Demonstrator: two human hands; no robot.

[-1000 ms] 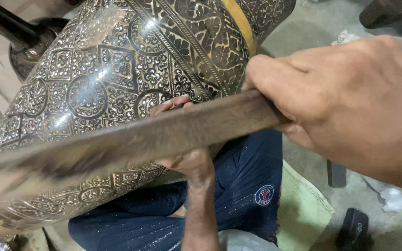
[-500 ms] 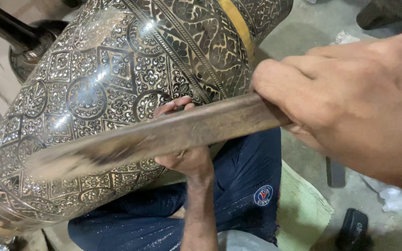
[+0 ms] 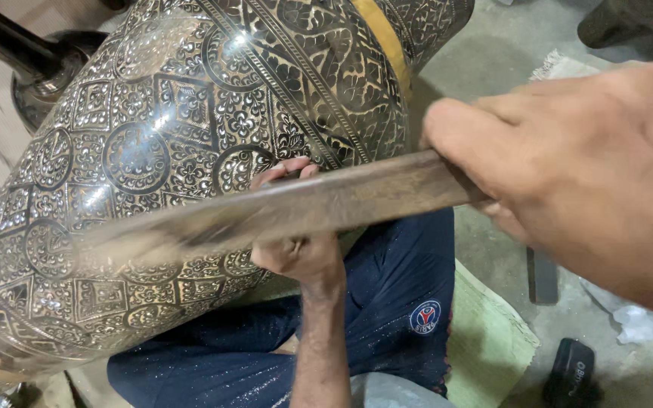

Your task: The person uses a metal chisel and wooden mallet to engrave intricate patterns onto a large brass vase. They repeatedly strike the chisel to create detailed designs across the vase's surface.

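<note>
A large metal vase [image 3: 190,136], engraved all over with floral and geometric patterns and carrying a yellow band near its neck, lies tilted across my lap. My right hand [image 3: 576,166] is shut on a long wooden bar [image 3: 341,200]. The bar reaches leftward across the vase, and its far end is motion-blurred. My left hand [image 3: 300,253] is just under the bar with curled fingers pressed against the vase wall. The bar hides whatever those fingers may hold. My blue trousers [image 3: 387,302] show below the vase.
A dark metal stand [image 3: 35,72] is at the top left behind the vase. A green mat [image 3: 485,340] lies under my leg on the concrete floor. A flat dark piece [image 3: 542,276], a black object [image 3: 572,370] and white wrapping [image 3: 636,321] lie at the right.
The wooden bar has drawn back toward the right, so its blurred far end no longer reaches the left edge. My right hand has come closer to the camera. My left hand stays on the vase.
</note>
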